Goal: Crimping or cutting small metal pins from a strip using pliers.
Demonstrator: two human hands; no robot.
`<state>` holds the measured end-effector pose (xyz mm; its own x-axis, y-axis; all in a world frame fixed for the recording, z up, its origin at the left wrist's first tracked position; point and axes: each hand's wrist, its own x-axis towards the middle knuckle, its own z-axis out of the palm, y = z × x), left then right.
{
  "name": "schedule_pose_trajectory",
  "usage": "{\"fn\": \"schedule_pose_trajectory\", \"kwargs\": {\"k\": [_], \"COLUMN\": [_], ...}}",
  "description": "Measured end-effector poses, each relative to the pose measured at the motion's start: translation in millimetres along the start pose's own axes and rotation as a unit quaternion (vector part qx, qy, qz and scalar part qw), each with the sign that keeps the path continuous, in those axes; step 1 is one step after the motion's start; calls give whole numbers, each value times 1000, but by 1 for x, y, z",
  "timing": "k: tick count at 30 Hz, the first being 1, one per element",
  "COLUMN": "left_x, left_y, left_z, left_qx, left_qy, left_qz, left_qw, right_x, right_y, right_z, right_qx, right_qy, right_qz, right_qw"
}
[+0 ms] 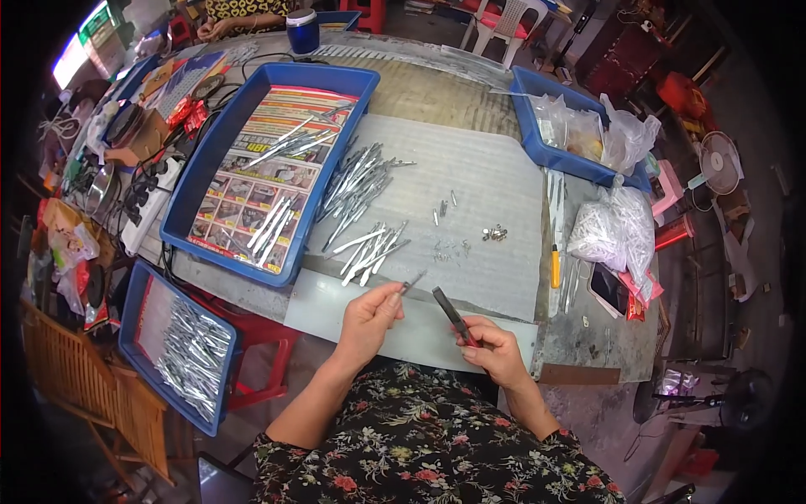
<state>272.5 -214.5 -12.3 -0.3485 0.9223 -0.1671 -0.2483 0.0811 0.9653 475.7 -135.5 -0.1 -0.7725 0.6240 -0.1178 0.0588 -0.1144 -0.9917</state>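
Could drop the slim metal piece (412, 282) among the small loose metal parts (495, 233) near frame centre, owing to a pinch near one end. At lower centre, pinches it between thumb and finger of the left hand (369, 316), leaving it protruding upper-right beyond the fingertips. Grips the black hand tool (449, 308) by its lower end in the right hand (492, 346), apart from the piece.

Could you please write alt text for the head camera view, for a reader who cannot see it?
A person's left hand holds a thin metallic piece and their right hand a dark, pen-like tool at a cluttered workbench. Silver strips lie in piles ahead, beside a blue tray lined with printed paper.
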Motion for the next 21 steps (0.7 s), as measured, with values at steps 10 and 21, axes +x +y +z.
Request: {"fn": "schedule_pose_trajectory", "kwargs": {"k": [10, 21], "left_x": [-11, -16], "left_y": [2, 10], "left_z": [18, 25], "left_qx": [-71, 8], "left_qy": [-12, 41], "left_qz": [22, 48], "left_qw": [997, 998], "right_x": [-1, -2], "right_y": [-4, -4], "right_z": [8, 11], "right_qx": [-78, -153], "right_qy": [25, 24], "right_qz": [-35, -71], "right_qw": [996, 985]}}
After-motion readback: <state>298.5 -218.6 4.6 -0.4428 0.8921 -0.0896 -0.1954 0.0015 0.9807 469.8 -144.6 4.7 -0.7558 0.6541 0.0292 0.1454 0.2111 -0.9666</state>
